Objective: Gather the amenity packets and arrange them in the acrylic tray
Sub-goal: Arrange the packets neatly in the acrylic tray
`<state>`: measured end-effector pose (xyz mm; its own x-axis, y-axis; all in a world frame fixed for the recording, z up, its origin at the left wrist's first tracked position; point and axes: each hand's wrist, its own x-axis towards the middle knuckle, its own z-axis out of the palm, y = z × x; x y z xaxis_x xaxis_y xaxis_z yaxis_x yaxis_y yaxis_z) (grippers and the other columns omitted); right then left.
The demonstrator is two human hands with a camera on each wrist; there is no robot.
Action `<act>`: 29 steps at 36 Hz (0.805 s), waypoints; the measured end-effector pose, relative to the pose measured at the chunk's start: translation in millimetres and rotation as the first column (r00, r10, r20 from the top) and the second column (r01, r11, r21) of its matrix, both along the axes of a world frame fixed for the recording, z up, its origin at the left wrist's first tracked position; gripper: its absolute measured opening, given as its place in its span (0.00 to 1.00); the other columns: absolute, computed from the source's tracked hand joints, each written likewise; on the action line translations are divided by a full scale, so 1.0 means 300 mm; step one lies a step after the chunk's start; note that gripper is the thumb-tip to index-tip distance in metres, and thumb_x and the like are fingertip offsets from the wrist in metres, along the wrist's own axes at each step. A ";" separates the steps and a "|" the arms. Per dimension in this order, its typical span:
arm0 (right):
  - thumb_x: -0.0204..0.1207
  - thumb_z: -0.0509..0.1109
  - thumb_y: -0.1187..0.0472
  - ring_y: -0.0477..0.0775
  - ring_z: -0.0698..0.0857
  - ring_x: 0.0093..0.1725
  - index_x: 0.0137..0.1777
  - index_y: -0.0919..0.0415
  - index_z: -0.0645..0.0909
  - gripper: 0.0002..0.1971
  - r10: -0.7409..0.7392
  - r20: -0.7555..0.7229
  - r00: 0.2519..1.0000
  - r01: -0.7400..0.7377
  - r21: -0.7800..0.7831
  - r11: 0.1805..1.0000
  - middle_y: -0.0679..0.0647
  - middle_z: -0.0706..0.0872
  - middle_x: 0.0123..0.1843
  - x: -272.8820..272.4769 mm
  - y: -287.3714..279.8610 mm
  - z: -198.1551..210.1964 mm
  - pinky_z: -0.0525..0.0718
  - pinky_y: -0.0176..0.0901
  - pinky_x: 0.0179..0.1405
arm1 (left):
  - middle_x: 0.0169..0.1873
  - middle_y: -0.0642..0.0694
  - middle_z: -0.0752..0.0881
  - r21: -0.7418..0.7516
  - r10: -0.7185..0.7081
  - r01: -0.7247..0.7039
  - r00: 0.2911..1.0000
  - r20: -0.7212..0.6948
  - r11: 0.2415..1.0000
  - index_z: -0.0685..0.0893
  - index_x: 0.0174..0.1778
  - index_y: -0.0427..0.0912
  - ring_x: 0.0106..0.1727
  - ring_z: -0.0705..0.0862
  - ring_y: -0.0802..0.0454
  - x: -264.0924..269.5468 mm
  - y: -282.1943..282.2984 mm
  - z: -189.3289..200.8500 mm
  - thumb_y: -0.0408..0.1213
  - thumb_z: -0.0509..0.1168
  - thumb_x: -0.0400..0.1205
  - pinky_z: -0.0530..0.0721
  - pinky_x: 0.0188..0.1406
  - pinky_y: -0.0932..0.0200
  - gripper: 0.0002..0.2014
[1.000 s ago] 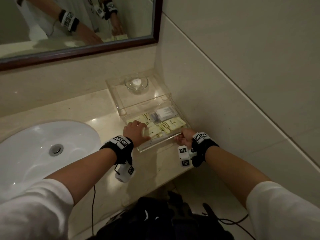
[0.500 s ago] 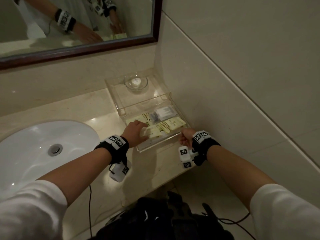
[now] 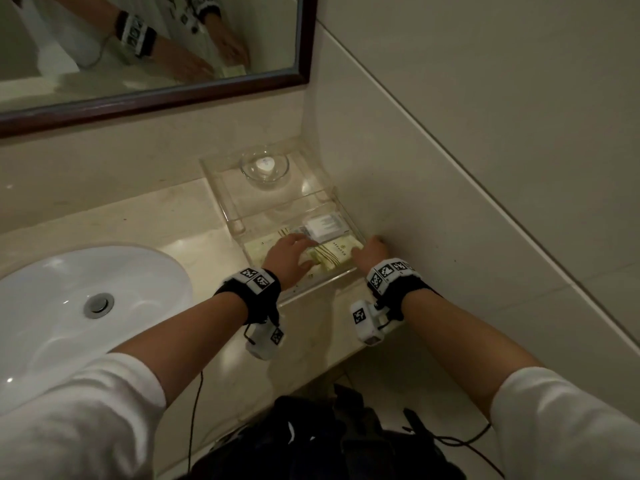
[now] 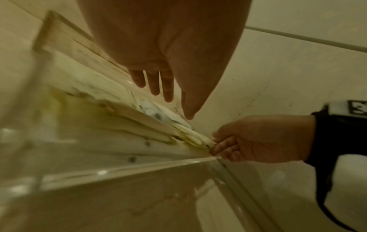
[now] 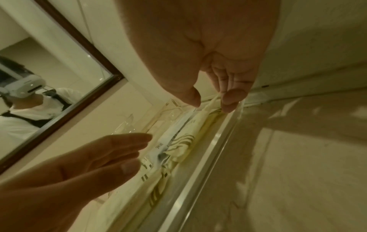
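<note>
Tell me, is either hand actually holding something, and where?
The right hand pinches a cream packet by its right end. The left hand lies flat over the packets, gripping nothing.

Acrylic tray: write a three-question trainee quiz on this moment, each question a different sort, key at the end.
1. True or false: the glass dish lies among the amenity packets.
2. The left hand is: A) balled in a fist; B) flat, fingers straight, over the packets; C) holding the dish.
3. Fill in: the right hand pinches a packet edge at the end of the acrylic tray nearest the ___ (wall or sink).

Key: 1 false; 2 B; 3 wall.
</note>
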<state>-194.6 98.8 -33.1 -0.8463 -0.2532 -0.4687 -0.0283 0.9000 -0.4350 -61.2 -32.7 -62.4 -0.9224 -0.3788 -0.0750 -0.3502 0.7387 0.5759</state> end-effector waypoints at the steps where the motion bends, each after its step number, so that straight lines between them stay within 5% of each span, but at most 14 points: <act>1: 0.80 0.63 0.61 0.66 0.82 0.61 0.69 0.74 0.68 0.22 -0.003 0.010 1.000 0.003 0.001 1.000 0.67 0.81 0.65 -0.005 -0.003 0.004 0.74 0.43 0.43 | 0.74 0.41 0.72 0.016 -0.017 0.017 1.000 -0.005 1.000 0.76 0.71 0.48 0.74 0.70 0.42 -0.020 0.017 0.001 0.40 0.66 0.81 0.68 0.74 0.50 0.22; 9: 0.78 0.63 0.61 0.67 0.82 0.62 0.68 0.71 0.70 0.21 0.004 0.009 1.000 -0.004 0.009 1.000 0.67 0.80 0.65 -0.001 -0.019 0.006 0.76 0.46 0.47 | 0.71 0.42 0.75 -0.004 -0.053 0.054 0.995 0.083 0.999 0.75 0.72 0.49 0.69 0.75 0.42 -0.117 0.075 -0.023 0.43 0.67 0.80 0.74 0.69 0.51 0.23; 12: 0.77 0.64 0.61 0.67 0.80 0.63 0.69 0.69 0.68 0.22 -0.023 0.027 0.999 0.025 -0.065 0.998 0.66 0.79 0.66 0.014 -0.023 -0.007 0.81 0.51 0.58 | 0.70 0.40 0.74 -0.016 -0.060 0.062 0.993 0.107 0.998 0.76 0.72 0.48 0.68 0.76 0.41 -0.130 0.080 -0.038 0.45 0.67 0.79 0.74 0.68 0.50 0.24; 19: 0.75 0.67 0.62 0.63 0.81 0.60 0.65 0.62 0.73 0.19 -0.115 0.079 0.990 0.130 -0.235 0.963 0.62 0.81 0.63 0.011 0.015 -0.019 0.81 0.50 0.58 | 0.69 0.42 0.73 -0.004 -0.083 0.084 0.990 0.110 0.996 0.75 0.70 0.50 0.68 0.74 0.41 -0.143 0.079 -0.054 0.46 0.70 0.77 0.74 0.69 0.49 0.25; 23: 0.74 0.69 0.62 0.60 0.81 0.61 0.61 0.60 0.76 0.16 -0.200 0.178 0.963 0.250 -0.333 0.909 0.60 0.82 0.61 -0.003 0.020 -0.023 0.80 0.52 0.63 | 0.66 0.42 0.76 -0.015 -0.085 0.086 0.992 0.098 0.996 0.76 0.68 0.52 0.66 0.75 0.41 -0.144 0.075 -0.059 0.47 0.70 0.75 0.75 0.67 0.49 0.24; 29: 0.65 0.74 0.60 0.63 0.82 0.58 0.42 0.54 0.77 0.09 -0.287 0.432 0.855 0.483 -0.463 0.743 0.60 0.84 0.54 -0.007 -0.016 -0.056 0.81 0.57 0.60 | 0.66 0.41 0.76 -0.007 -0.096 0.098 0.990 0.107 0.995 0.77 0.68 0.50 0.65 0.75 0.41 -0.146 0.067 -0.051 0.44 0.71 0.75 0.75 0.66 0.49 0.24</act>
<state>-196.6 94.0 -49.8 -0.7580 -0.2283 -0.6110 0.4925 0.4138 -0.7656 -105.0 -12.8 -77.7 -0.9418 -0.2894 -0.1709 -0.3355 0.7786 0.5303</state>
